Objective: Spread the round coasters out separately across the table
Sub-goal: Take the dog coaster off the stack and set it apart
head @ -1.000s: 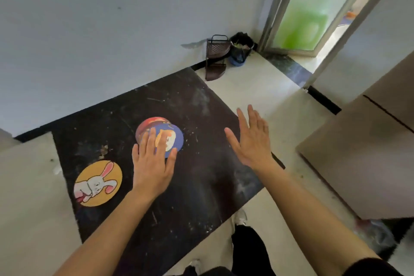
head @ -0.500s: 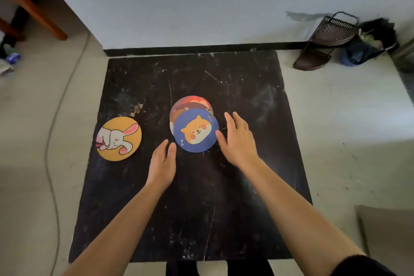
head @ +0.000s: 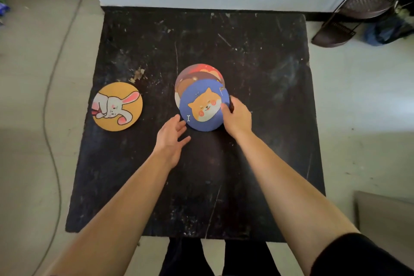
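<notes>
On the scuffed black square table (head: 257,56), close to its left edge and about midway between the far and near edges, a round orange coaster printed with a white sleeping rabbit (head: 117,106) lies flat on its own, well apart from everything else. By the look of it, it counts as dealt out, parked to one side so the middle stays free for the others.

The left hand (head: 171,135) hovers just off the near-left rim of the pile, fingers loosely spread and holding nothing, probably ready to steady the pile.

At the table's centre sits the pile of round coasters (head: 199,78), fanned rather than squared, so that slivers of a red one and a brown one show toward the far edge. On top is a round blue coaster with an orange cartoon dog's face (head: 203,107), slid toward the near edge. The right hand (head: 237,116) pinches its right rim, thumb on the printed face and fingers tucked beneath. I judge this to be a grip for peeling the single top coaster away toward the bare right side.

No brand or readable writing shows on any coaster, only a small white bone mark on the blue one.
</notes>
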Demonstrator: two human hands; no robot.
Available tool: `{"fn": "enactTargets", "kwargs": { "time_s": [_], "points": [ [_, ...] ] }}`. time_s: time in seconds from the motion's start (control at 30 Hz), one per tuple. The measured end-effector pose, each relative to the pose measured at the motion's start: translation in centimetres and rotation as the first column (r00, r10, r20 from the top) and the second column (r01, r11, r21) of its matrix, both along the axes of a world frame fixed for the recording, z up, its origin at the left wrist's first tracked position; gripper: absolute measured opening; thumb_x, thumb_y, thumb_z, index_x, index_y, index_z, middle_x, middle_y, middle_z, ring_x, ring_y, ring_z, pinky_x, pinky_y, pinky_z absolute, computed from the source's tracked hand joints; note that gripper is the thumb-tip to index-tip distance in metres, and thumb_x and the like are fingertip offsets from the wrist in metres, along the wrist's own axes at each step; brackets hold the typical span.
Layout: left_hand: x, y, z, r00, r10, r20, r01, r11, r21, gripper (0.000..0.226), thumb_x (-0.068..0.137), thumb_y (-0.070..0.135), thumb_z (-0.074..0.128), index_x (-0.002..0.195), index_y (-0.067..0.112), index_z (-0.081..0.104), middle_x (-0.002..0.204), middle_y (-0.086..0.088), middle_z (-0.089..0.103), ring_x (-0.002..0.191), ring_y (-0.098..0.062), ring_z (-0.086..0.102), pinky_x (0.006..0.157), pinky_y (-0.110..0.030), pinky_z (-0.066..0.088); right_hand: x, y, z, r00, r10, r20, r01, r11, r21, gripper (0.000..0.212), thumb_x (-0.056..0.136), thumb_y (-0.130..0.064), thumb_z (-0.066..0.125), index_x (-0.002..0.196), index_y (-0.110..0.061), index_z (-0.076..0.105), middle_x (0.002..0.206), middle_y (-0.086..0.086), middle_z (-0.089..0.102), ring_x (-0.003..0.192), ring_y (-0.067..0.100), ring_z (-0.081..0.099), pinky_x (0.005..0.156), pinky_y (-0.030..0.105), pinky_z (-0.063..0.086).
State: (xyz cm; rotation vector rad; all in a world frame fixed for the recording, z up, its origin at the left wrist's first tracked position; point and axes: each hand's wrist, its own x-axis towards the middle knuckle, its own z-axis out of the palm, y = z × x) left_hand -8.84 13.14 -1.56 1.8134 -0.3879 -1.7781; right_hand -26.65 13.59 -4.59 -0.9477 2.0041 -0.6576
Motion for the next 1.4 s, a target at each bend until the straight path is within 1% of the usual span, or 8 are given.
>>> {"fn": "enactTargets", "kwargs": {
  "time_s": [0.07,0.13,0.27,0.43,0.57,0.73,0.83,1.4],
  "points": [
    [0.7,0.4,-0.1,1.000,0.004,0.009,-0.004,1.000,0.031,0.040,0.099,0.030,0.055,0.136,0.019,0.051,0.138,-0.008,0.056,0.128,-0.024,0.052,0.094,-0.044,0.050,0.5,1.1,0.3,0.999,0.026,-0.036,-0.027,0.998,-0.052,0.019,0.099,-0.021,0.051,0.108,-0.014,0.066,0.101,0.006,0.067,0.088,0.022,0.055,0.072,0.028,0.035],
    [1.4,1.3,-0.1,0.999,-0.021,0.046,0.018,0.997,0.072,0.035,0.095,0.029,0.061,0.127,0.018,0.055,0.125,-0.006,0.062,0.118,-0.022,0.057,0.084,-0.040,0.052,1.1,2.7,0.8,1.000,0.017,-0.009,-0.018,0.998,-0.064,0.022,0.099,-0.018,0.052,0.113,-0.013,0.068,0.106,0.004,0.070,0.091,0.019,0.056,0.070,0.026,0.032],
    [2.8,4.0,0.1,0.991,-0.087,0.105,0.078,0.993,0.093,0.059,0.091,0.025,0.068,0.144,0.014,0.045,0.134,-0.005,0.056,0.116,-0.020,0.054,0.084,-0.039,0.052,2.5,7.0,1.8,0.968,-0.134,0.213,0.149,0.987,-0.060,0.022,0.099,-0.017,0.053,0.115,-0.020,0.068,0.107,0.001,0.070,0.092,0.016,0.058,0.079,0.036,0.048],
    [5.4,7.4,0.3,0.974,-0.171,0.147,0.181,0.982,-0.056,0.037,0.091,0.015,0.068,0.127,0.020,0.058,0.114,-0.002,0.070,0.103,-0.018,0.067,0.069,-0.032,0.054,4.7,13.0,2.5,0.856,-0.298,0.423,0.309,0.950,0.044,0.014,0.100,-0.018,0.057,0.101,-0.024,0.069,0.081,-0.006,0.065,0.072,0.011,0.055,0.058,0.024,0.048],
    [7.8,10.7,-0.2,0.885,-0.340,0.319,0.382,0.921,-0.077,0.027,0.091,0.010,0.068,0.117,0.017,0.060,0.096,0.007,0.070,0.085,-0.009,0.067,0.058,-0.023,0.052,5.9,17.7,2.1,0.916,-0.295,0.273,0.270,0.955,0.125,0.017,0.089,-0.013,0.071,0.095,-0.029,0.071,0.088,-0.006,0.074,0.084,0.016,0.067,0.071,0.035,0.056],
    [10.6,14.3,-1.6,0.761,-0.476,0.440,0.529,0.849,0.004,0.025,0.091,0.010,0.068,0.115,0.014,0.063,0.101,-0.002,0.071,0.092,-0.017,0.067,0.082,-0.043,0.059,8.0,22.2,1.0,0.934,-0.305,0.186,0.259,0.936,0.237,0.011,0.089,-0.021,0.071,0.095,-0.031,0.070,0.084,-0.003,0.073,0.084,0.020,0.069,0.074,0.039,0.057],
    [11.7,15.4,-2.3,0.709,-0.511,0.486,0.561,0.826,0.050,0.024,0.090,0.013,0.069,0.114,0.016,0.065,0.101,-0.002,0.071,0.093,-0.020,0.067,0.086,-0.047,0.059,9.0,23.4,0.6,0.968,-0.239,0.077,0.212,0.943,0.257,0.011,0.093,-0.033,0.066,0.092,-0.026,0.074,0.076,-0.007,0.072,0.082,0.018,0.068,0.068,0.029,0.049],
    [12.4,15.2,-3.6,0.660,-0.497,0.563,0.554,0.829,0.082,0.021,0.087,0.015,0.074,0.108,0.013,0.072,0.099,-0.004,0.074,0.090,-0.020,0.069,0.086,-0.043,0.059,9.2,23.3,0.6,0.989,-0.100,-0.108,0.134,0.911,0.389,0.019,0.089,-0.035,0.068,0.080,-0.022,0.080,0.068,-0.008,0.068,0.063,0.009,0.060,0.055,0.022,0.042]
  ]
}}
